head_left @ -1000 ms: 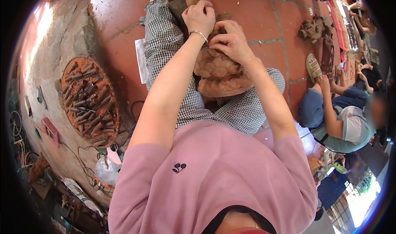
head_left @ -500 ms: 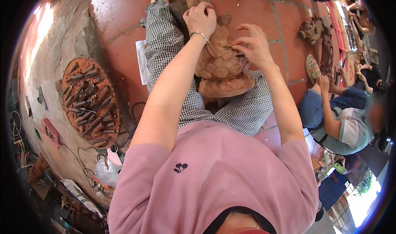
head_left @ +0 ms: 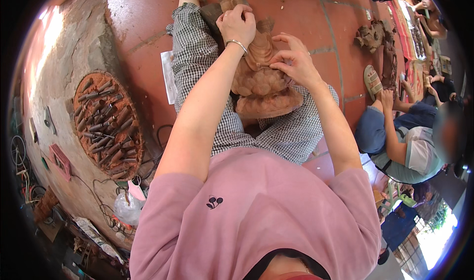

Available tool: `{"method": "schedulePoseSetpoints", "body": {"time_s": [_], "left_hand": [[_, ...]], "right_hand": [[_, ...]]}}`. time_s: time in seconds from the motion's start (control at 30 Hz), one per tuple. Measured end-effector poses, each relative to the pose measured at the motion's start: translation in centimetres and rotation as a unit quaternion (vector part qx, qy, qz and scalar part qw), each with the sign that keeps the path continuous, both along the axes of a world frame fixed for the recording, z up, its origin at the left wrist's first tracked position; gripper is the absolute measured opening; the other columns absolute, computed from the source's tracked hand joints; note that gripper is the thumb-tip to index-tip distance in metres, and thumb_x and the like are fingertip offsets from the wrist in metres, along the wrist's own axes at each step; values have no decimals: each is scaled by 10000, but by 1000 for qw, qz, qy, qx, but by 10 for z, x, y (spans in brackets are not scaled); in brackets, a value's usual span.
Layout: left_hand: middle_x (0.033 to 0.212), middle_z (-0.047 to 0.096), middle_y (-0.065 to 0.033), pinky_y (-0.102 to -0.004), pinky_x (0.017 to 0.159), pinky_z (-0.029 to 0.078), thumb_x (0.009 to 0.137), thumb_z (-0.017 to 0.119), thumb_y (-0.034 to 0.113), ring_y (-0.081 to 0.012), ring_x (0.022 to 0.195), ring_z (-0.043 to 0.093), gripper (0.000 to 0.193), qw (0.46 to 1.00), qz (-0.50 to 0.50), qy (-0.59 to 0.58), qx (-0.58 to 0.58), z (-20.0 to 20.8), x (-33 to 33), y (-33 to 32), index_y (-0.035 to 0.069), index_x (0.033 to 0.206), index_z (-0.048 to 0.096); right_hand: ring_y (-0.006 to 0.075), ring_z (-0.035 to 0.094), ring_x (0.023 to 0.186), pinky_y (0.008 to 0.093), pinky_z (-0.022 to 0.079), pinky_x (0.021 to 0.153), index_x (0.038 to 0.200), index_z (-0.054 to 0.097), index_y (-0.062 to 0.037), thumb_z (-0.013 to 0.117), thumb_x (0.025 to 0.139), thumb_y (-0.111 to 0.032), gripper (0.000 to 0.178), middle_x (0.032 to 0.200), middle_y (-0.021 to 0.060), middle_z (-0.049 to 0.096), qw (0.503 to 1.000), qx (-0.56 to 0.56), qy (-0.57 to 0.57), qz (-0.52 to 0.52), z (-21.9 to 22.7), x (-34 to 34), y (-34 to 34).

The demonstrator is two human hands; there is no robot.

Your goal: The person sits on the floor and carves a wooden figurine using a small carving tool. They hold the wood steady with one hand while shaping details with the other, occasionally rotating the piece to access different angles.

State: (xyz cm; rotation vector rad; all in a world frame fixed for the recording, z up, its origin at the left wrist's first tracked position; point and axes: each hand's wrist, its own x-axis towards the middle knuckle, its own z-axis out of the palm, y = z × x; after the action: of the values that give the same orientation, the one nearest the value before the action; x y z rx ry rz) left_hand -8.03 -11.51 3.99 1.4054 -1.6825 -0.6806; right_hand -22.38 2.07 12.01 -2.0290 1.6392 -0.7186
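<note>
A carved brown wooden statue (head_left: 259, 80) with draped folds and a rounded, petal-like base lies tilted between my legs, its base toward me. My left hand (head_left: 237, 27), a silver bangle at its wrist, is closed over the statue's upper part with curled fingers. Thumb and forefinger of my right hand (head_left: 298, 65) pinch together against the folds just above the petals. Whatever that pinch holds is too small to make out. Both hands partly cover the carving.
To my left, a round tray (head_left: 140, 151) of reddish sawdust holds several chisels (head_left: 106, 119) on a stone slab (head_left: 64, 87). A seated person (head_left: 410, 141) is at the right, beside a sandal (head_left: 373, 80) and dark carved wood (head_left: 373, 37). Red tiles (head_left: 340, 28) cover the floor.
My right hand has shifted slightly left and down along the carving, its thumb and forefinger pressed to the folds. My left hand stays on the statue's upper part.
</note>
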Motion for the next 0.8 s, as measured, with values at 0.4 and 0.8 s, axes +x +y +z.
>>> {"method": "schedulePoseSetpoints", "body": {"time_s": [0.4,0.8], "left_hand": [[816,716,-78,-429,797,500,839,573,210,-304,815,662,152,999,-2,30,-40,-18,-4,-10,169,857,718],[793,740,-74,-367,736,531,875,513,133,-242,757,697,189,996,-65,54,-18,-4,-1,-9,59,899,684]], "right_hand": [[333,427,1333,487,357,1070,751,736,-180,797,711,-249,100,1378,74,536,999,-14,-37,-3,-19,-14,1],[330,305,1433,499,301,1114,771,737,-172,794,727,-257,112,1479,86,463,995,40,-47,-85,-10,8,14]]}}
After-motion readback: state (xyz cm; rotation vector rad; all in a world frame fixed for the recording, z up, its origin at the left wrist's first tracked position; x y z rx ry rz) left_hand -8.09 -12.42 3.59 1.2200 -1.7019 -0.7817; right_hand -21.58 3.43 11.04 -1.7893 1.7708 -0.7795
